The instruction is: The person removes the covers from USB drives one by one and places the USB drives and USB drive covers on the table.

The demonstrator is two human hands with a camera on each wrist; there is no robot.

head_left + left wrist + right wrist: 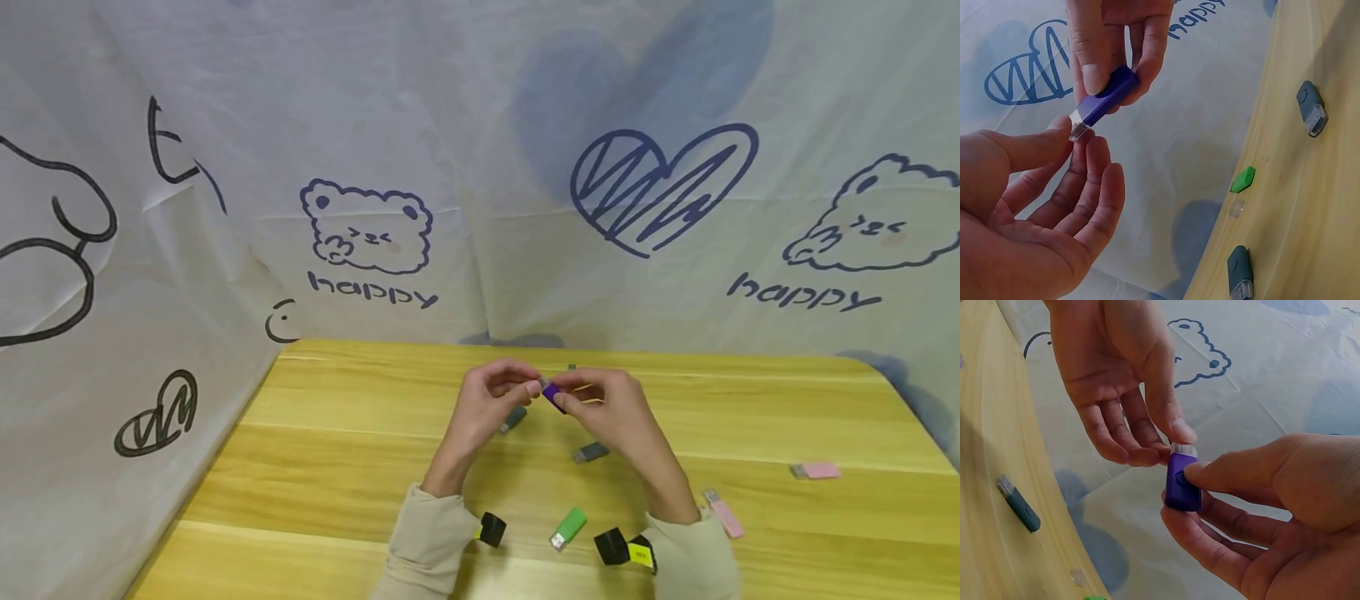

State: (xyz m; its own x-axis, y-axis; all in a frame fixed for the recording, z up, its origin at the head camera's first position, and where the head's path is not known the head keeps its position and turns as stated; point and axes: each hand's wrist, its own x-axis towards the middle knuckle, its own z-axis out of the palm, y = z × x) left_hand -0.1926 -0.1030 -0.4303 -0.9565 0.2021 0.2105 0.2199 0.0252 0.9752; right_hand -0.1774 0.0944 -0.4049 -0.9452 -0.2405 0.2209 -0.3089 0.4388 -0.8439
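Both hands hold a purple USB stick (554,395) above the far part of the table. My right hand (611,408) pinches its purple body between thumb and fingers, as the right wrist view also shows. At the metal connector end, my left hand (1041,206) pinches the tip with thumb and index finger; its other fingers are loosely bent. The tip looks clear and shiny in the left wrist view, but a separate cap cannot be made out. Beneath the hands lie two dark grey-green USB sticks (513,419), one left and one right.
A green USB stick (568,529) lies between the forearms. Two pink USB sticks (816,471) are on the right. Near the far edge are a small green piece (1244,180) and a clear piece (1236,209). A printed white cloth (510,275) hangs behind the wooden table (315,467).
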